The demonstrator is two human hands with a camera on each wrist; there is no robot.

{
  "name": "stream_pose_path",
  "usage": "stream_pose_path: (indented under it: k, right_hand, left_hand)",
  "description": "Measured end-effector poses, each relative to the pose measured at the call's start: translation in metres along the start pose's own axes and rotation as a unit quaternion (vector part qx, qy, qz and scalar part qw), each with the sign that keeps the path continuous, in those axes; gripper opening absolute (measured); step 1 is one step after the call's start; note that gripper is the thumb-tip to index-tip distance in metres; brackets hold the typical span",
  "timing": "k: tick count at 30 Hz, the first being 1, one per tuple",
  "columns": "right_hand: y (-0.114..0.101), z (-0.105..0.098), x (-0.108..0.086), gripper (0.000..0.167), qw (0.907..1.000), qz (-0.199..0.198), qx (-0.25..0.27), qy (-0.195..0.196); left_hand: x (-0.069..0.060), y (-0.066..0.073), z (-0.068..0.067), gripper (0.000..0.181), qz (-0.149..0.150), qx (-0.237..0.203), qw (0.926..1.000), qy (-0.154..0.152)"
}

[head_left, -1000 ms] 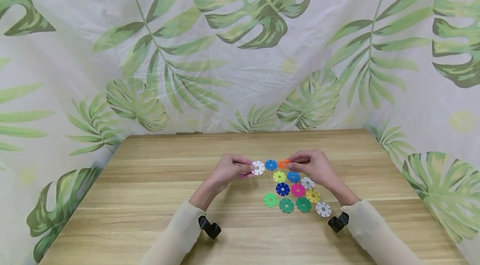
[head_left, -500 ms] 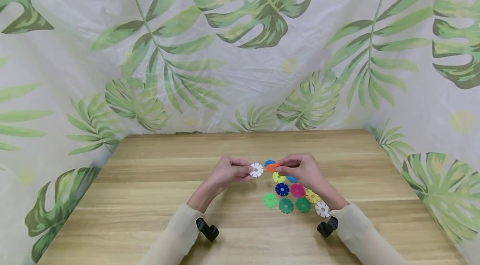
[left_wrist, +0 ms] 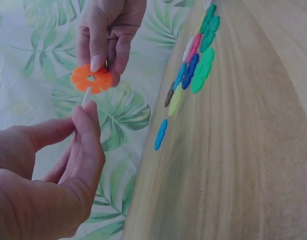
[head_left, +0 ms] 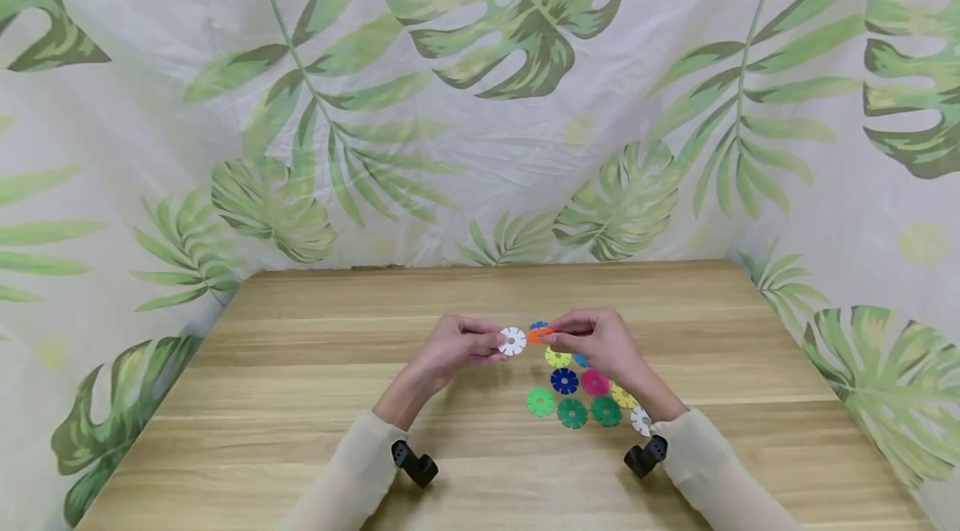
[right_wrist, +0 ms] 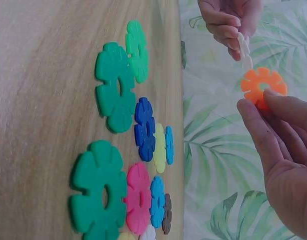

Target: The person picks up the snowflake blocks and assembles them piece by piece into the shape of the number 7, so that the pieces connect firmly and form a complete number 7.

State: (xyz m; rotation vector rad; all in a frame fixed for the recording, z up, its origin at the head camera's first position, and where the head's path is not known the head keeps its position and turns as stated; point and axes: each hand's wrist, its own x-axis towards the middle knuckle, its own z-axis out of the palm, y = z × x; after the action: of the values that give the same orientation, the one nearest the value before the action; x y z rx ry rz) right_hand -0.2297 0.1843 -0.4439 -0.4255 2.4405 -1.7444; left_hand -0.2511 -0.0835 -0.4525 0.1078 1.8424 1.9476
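My left hand [head_left: 448, 349] pinches a white notched plastic disc [head_left: 513, 341] by its left edge, its face toward the head camera. Opposite it, my right hand [head_left: 600, 341] holds an orange notched disc [head_left: 538, 335] between thumb and fingers, turned nearly edge-on. In the left wrist view the orange disc [left_wrist: 91, 79] meets the edge of the white disc [left_wrist: 86, 96], roughly at right angles. Both discs are held above the table. Whether their notches interlock is too small to tell.
On the wooden table [head_left: 337, 398] below my right hand lie several loose discs, among them a dark blue one [head_left: 565, 381], a pink one [head_left: 595, 382] and a light green one [head_left: 540, 402]. A leaf-print cloth [head_left: 480, 139] hangs behind the table.
My right hand has moved left with the orange disc, bringing it from beside the blue disc up to the white one. My left hand has barely shifted.
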Motion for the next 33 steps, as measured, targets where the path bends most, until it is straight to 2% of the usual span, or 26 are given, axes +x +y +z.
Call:
stream_pose_path:
  k: [18, 27, 33]
  right_hand:
    - [0.005, 0.005, 0.0, 0.018, 0.9998, -0.011, 0.016, -0.009]
    - [0.006, 0.01, -0.002, 0.015, 0.9993, -0.02, 0.03, -0.003]
    - [0.009, 0.013, -0.003, 0.014, 0.9995, -0.023, 0.021, 0.002]
  left_hand:
    - [0.0, -0.002, 0.008, 0.025, -0.004, 0.01, 0.9999, -0.002]
    - [0.001, -0.006, 0.012, 0.021, -0.011, -0.015, 0.9996, 0.022]
    - [0.002, -0.008, 0.013, 0.022, -0.017, -0.014, 0.9992, 0.034]
